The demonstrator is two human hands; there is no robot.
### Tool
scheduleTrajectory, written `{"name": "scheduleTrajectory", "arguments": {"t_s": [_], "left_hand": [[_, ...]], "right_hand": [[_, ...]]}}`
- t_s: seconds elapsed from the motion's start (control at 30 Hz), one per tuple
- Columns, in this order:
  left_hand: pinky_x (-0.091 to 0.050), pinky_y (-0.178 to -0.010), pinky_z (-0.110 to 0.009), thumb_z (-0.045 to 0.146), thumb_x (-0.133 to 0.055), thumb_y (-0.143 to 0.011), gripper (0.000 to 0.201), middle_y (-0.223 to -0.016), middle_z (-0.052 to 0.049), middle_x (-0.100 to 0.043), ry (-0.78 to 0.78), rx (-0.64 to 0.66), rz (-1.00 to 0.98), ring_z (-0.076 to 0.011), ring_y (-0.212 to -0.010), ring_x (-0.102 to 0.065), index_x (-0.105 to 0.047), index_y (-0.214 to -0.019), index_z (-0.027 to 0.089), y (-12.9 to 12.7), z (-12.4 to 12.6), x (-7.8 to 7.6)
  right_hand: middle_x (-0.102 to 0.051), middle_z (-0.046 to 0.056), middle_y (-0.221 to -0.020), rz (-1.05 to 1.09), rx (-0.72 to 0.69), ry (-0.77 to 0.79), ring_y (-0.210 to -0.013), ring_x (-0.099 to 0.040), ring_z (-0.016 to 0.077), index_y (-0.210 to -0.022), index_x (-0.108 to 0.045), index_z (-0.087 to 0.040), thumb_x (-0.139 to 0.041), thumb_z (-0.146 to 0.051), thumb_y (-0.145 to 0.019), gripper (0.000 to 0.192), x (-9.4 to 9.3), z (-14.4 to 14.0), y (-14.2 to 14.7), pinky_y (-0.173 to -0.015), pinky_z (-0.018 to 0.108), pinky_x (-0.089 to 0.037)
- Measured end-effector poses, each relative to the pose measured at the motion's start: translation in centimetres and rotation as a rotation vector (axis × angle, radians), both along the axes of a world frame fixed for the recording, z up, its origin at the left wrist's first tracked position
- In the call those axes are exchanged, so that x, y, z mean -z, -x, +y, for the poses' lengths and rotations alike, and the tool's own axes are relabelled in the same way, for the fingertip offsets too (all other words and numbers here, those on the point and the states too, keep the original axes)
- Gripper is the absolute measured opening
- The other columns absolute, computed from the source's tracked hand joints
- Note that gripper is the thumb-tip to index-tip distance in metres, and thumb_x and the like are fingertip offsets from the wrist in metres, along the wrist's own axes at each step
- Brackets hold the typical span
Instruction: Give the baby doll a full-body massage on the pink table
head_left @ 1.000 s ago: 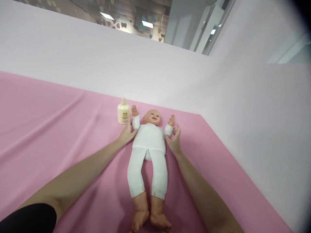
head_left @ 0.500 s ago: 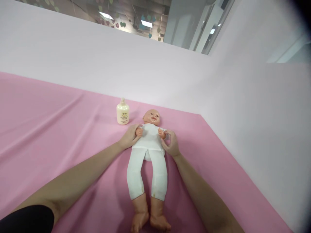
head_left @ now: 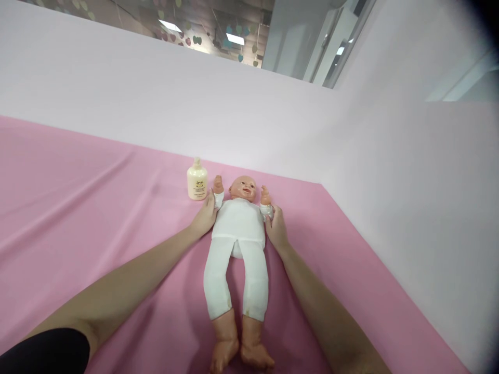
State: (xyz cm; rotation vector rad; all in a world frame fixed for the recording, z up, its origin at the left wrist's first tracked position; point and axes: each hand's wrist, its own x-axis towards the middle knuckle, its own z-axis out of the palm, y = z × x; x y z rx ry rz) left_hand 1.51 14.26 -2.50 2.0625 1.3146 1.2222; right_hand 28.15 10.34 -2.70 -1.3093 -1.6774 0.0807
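A baby doll (head_left: 238,223) with a white cloth body lies on its back, its head toward the wall and its bare feet toward me. My left hand (head_left: 205,215) is closed around the doll's arm on the left, whose small hand (head_left: 218,184) points up beside the head. On the other side, my right hand (head_left: 277,228) grips the doll's other arm at the white sleeve (head_left: 266,210). That arm is raised too, with its hand (head_left: 265,195) near the head. Part of my fingers is hidden behind the doll's arms.
A cream pump bottle (head_left: 197,182) stands upright just left of the doll's raised arm. Pink sheeting (head_left: 97,208) covers the surface, with a few creases. White walls (head_left: 163,93) rise behind and along the right. Above the back wall is a window (head_left: 218,31).
Both of the doll's arms have swung from its chest up and outward to beside its head. My hands have moved slightly outward with them. The bottle has stayed put.
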Motion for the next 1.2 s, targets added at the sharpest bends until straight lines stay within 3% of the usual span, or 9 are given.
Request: {"name": "scheduleTrajectory", "arguments": {"t_s": [0.17, 0.37, 0.57, 0.8, 1.2], "left_hand": [[-0.019, -0.112, -0.047, 0.017, -0.040, -0.084, 0.074, -0.151, -0.013, -0.013, -0.049, -0.018, -0.017, -0.0261, -0.140, -0.014, 0.001, -0.146, 0.019, 0.1, -0.4, -0.6], [-0.028, -0.109, -0.046, 0.019, -0.044, -0.083, 0.060, -0.141, -0.013, -0.033, -0.111, -0.050, 0.016, -0.0255, -0.132, -0.031, -0.022, -0.139, 0.019, 0.3, -0.2, -0.4], [-0.034, -0.105, -0.046, 0.022, -0.042, -0.085, 0.066, -0.148, -0.013, -0.020, -0.016, -0.044, 0.106, -0.0288, -0.134, -0.029, -0.014, -0.144, 0.021, 0.4, -0.4, -0.6], [-0.039, -0.099, -0.043, 0.023, -0.042, -0.084, 0.052, -0.134, -0.015, -0.043, 0.037, -0.063, 0.142, -0.0270, -0.120, -0.045, -0.032, -0.134, 0.013, 0.4, -0.5, -1.0], [-0.040, -0.093, -0.045, 0.037, -0.044, -0.085, 0.052, -0.119, -0.014, -0.058, 0.070, -0.137, 0.212, -0.0300, -0.108, -0.053, -0.042, -0.132, 0.014, 0.8, 0.5, 0.0]], "right_hand": [[-0.051, 0.015, -0.122, 0.062, 0.041, 0.067, -0.113, -0.051, 0.0250, -0.126, -0.037, -0.017, -0.040, -0.029, -0.087, 0.041, 0.1, 0.1, -0.2, -0.094, 0.044, -0.043], [-0.049, 0.015, -0.127, 0.012, 0.049, 0.090, -0.117, -0.048, 0.0258, -0.130, -0.035, -0.016, -0.036, -0.031, -0.088, 0.044, -0.1, 0.0, -0.2, -0.096, 0.046, -0.042], [-0.043, 0.014, -0.133, -0.011, 0.008, 0.109, -0.125, -0.040, 0.0246, -0.137, -0.031, -0.017, -0.033, -0.029, -0.088, 0.050, 0.7, 0.6, -0.6, -0.104, 0.047, -0.035], [-0.048, 0.017, -0.127, 0.096, 0.046, 0.158, -0.117, -0.047, 0.0251, -0.127, -0.038, -0.012, -0.036, -0.029, -0.086, 0.045, 0.7, 0.7, -0.5, -0.099, 0.046, -0.040], [-0.049, 0.016, -0.131, 0.050, 0.039, 0.210, -0.123, -0.045, 0.0256, -0.131, -0.042, -0.013, -0.035, -0.037, -0.087, 0.050, 1.3, 1.2, -1.0, -0.104, 0.047, -0.034]]}}
